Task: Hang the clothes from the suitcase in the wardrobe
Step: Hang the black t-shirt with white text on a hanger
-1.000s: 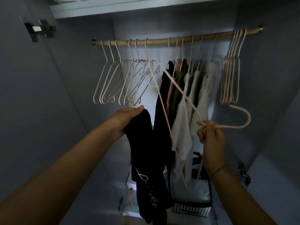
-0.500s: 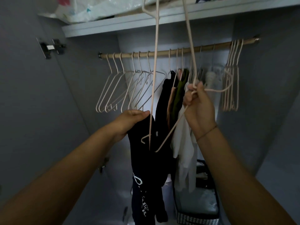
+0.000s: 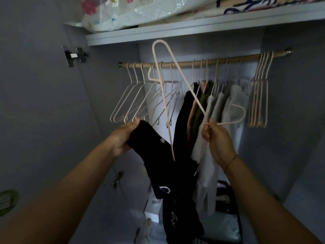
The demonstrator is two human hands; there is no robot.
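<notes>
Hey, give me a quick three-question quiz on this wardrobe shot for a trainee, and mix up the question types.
1. True or false: the left hand grips a black garment.
2. Relative to the rail, the right hand holds the pink hanger: A) hooked on it, B) free of it, in the air, C) lying on the floor below it.
3. Fill in: the hung clothes sit on the rail between two groups of empty ____.
Key: 1 true; 2 B; 3 hangers.
</notes>
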